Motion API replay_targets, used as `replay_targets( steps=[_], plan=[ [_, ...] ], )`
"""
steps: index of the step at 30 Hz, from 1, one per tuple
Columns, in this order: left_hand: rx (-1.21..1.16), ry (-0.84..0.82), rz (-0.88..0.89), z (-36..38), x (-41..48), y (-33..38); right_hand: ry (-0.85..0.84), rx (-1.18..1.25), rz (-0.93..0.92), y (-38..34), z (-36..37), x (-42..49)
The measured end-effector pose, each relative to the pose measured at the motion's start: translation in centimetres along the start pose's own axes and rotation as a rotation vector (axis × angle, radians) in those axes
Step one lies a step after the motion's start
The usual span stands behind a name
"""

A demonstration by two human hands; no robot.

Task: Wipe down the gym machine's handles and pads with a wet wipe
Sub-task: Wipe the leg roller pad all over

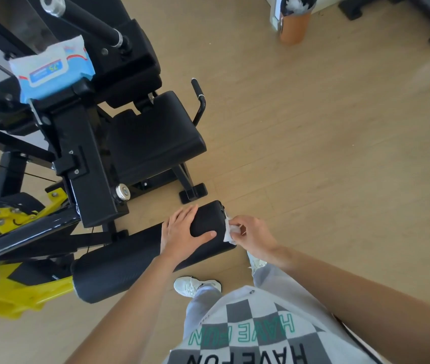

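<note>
A blue-and-white pack of wet wipes (51, 69) lies on top of the gym machine's black frame (82, 158), its flap shut. At the upper edge of the view, an orange-brown bin (293, 30) with a dark liner holds crumpled white tissue; its top is cut off.

Lower down, the left hand (185, 232) lies flat over the black roller pad (119, 271), fingers straight across the top and thumb stretched along the near side. The right hand (250, 235) pinches a bunched white wet wipe (231, 229) against the pad's end face, which is mostly hidden behind the wipe and fingers.

Behind the roller stands the black seat pad (153, 137), with a curved handle (199, 101) beside it. A yellow bracket (11, 298) carries the roller at the left, where the machine runs out of view. One white shoe (195, 285) stands on the wooden floor (326, 153) just below the pad.
</note>
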State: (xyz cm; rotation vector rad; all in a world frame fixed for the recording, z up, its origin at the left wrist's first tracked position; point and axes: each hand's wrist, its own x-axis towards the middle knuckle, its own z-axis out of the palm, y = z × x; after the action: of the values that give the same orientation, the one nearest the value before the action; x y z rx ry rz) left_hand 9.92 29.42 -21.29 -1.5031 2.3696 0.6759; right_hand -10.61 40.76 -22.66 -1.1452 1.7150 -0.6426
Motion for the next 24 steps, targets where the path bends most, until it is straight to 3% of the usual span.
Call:
replay_targets(
  steps=[6, 8, 14, 19, 24],
  plan=[
    [-0.032, 0.017, 0.022, 0.1, 0.1, -0.4, -0.153, -0.105, 0.071, 2.3, -0.2, -0.7],
    [-0.084, 0.09, 0.041, 0.3, -0.5, -0.3, -0.177, -0.115, 0.113, 2.7, -0.7, -0.7],
    [-0.151, 0.481, 0.09, 3.5, -5.0, 1.5, 0.07, 0.067, 0.182, 1.6, -2.1, 0.8],
    [-0.018, 0.39, 0.106, 6.2, -7.5, 2.0, -0.028, 0.103, 0.047, -0.7, -1.0, 0.7],
    [-0.13, 0.366, 0.072, 5.6, -6.7, 1.7, 0.004, 0.066, 0.075, -0.2, -0.2, 0.2]
  ],
)
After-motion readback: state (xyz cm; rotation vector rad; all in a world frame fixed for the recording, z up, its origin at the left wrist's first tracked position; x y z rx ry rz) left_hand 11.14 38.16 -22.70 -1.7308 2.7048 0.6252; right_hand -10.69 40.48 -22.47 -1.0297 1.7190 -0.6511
